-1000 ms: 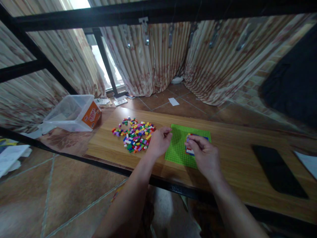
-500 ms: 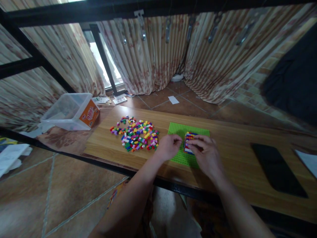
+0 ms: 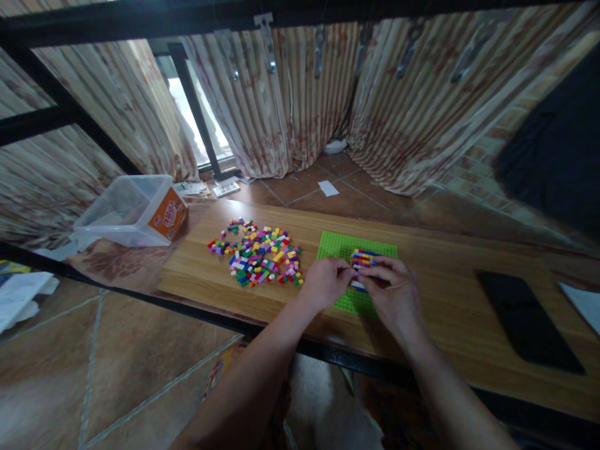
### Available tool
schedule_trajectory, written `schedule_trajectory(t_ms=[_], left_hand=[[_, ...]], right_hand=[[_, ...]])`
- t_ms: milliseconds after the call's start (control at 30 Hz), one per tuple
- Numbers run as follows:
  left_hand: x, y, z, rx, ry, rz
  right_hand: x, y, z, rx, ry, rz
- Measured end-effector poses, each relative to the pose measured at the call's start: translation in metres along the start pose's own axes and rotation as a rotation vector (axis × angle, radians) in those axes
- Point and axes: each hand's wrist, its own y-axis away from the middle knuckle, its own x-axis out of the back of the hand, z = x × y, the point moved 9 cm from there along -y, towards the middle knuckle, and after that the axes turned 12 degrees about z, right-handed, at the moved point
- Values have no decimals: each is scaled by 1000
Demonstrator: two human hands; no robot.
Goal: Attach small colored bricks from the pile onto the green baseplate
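A green studded baseplate (image 3: 337,242) lies on the table, bearing a low block of striped toy bricks (image 3: 363,254) in red, yellow, blue and white. Over the left side of that block, my left hand (image 3: 325,284) has its thumb and fingertip pinched together; whatever is between them is too small to make out. My right hand (image 3: 396,290) reaches over the block from the right, its fingertips closed at a small purplish brick (image 3: 355,273) and almost meeting the left fingertips. The fingers hide part of the block. Left of the baseplate spreads a pile of loose toy bricks (image 3: 262,256).
A clear plastic bin (image 3: 126,212) with an orange label stands beyond the wooden table's (image 3: 197,269) left end. On the right lie a dark flat slab (image 3: 527,322) and a white sheet (image 3: 581,306). A black bar (image 3: 210,322) runs along the near edge.
My left hand has moved right, from beside the brick block to its left side, bringing its fingertips up to the right hand's. My right hand has barely shifted.
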Motion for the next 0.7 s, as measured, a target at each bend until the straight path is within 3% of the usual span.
schedule_trajectory(t_ms=[400,700], left_hand=[[2,0,-7,173,17,71],[7,2,-2,79,-31,51]], right_hand=[[-2,2,3,-2,9,0],[1,-3,7,11,18,-64]])
